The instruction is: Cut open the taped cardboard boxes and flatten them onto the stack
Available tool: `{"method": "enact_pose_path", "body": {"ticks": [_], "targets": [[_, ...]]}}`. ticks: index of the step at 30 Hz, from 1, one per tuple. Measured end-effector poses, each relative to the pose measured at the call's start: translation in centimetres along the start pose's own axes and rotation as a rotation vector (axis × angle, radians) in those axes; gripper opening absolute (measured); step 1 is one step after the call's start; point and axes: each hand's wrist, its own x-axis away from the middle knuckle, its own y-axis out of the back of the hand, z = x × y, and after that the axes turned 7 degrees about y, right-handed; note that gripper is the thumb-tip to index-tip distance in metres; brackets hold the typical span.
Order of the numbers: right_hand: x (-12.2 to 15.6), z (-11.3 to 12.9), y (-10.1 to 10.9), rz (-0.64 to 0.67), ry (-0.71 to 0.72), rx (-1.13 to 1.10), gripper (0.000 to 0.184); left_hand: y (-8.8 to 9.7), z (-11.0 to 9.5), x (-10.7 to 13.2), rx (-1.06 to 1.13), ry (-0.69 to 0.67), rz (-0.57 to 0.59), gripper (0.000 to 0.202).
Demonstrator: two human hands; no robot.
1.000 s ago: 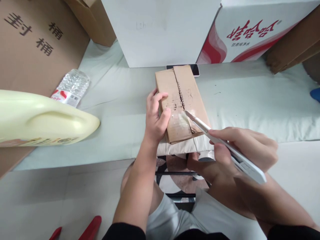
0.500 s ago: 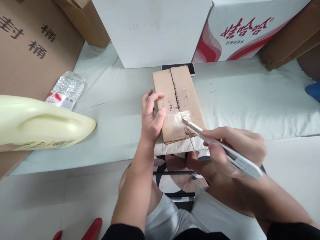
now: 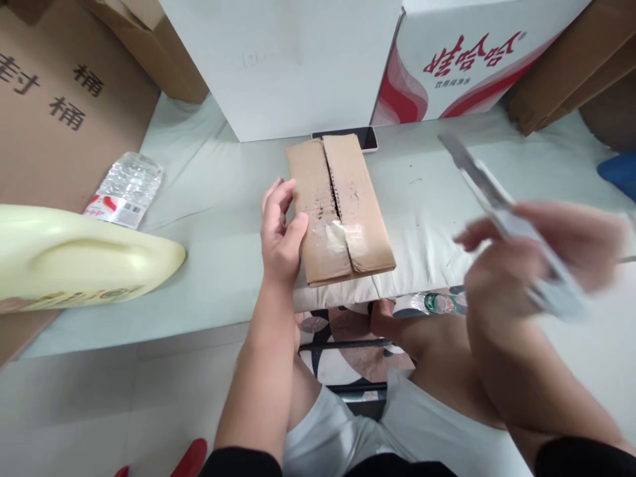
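Observation:
A flat brown cardboard box (image 3: 370, 205) lies on the pale green cloth near its front edge. Its middle seam is parted, and clear tape crosses the lower half. My left hand (image 3: 283, 232) grips the box's left side, thumb on the edge and fingers curled; some fingertips are hidden. Away to the right, my right hand (image 3: 531, 258) is closed around a utility knife (image 3: 501, 205) with a pale handle. Its blade end points up and left, clear of the box. Both hand and knife are smeared by motion.
Behind the box lie a phone (image 3: 366, 139) and large white cartons (image 3: 308, 73). On the left are a clear plastic bottle (image 3: 130, 185), a pale yellow jug (image 3: 99, 255) and a large brown carton (image 3: 114, 59). Another bottle (image 3: 440, 303) shows below the cloth's edge.
My right hand has lifted the utility knife off the box's seam and swung it right and up. The seam's lower end now stands parted. My left hand stays on the box.

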Motion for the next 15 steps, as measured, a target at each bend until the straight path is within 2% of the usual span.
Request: {"method": "enact_pose_path", "body": {"ticks": [1,5,8,11,13,15], "targets": [[0.0,-1.5,-1.3,-0.083,0.004,0.046,0.021,0.1,-0.1,-0.1,0.022,0.010,0.014,0.050],[0.8,-7.0,-5.8,0.184,-0.150,0.328,0.028,0.4,-0.4,-0.6,0.102,0.077,-0.007,0.042],[1.7,-9.7,-7.2,0.375,-0.240,0.433,0.038,0.7,-0.6,-0.7,0.100,0.100,-0.071,0.043],[2.1,-10.5,-7.3,0.491,-0.266,0.447,0.059,1.3,-0.8,-0.9,0.136,0.144,-0.092,0.045],[2.0,-10.2,-7.2,0.483,-0.258,0.466,0.066,1.9,-0.9,-1.0,0.170,0.182,-0.123,0.043],[1.8,-9.5,-7.2,0.444,-0.228,0.436,0.065,2.6,-1.0,-1.1,0.196,0.211,-0.163,0.042]]}}
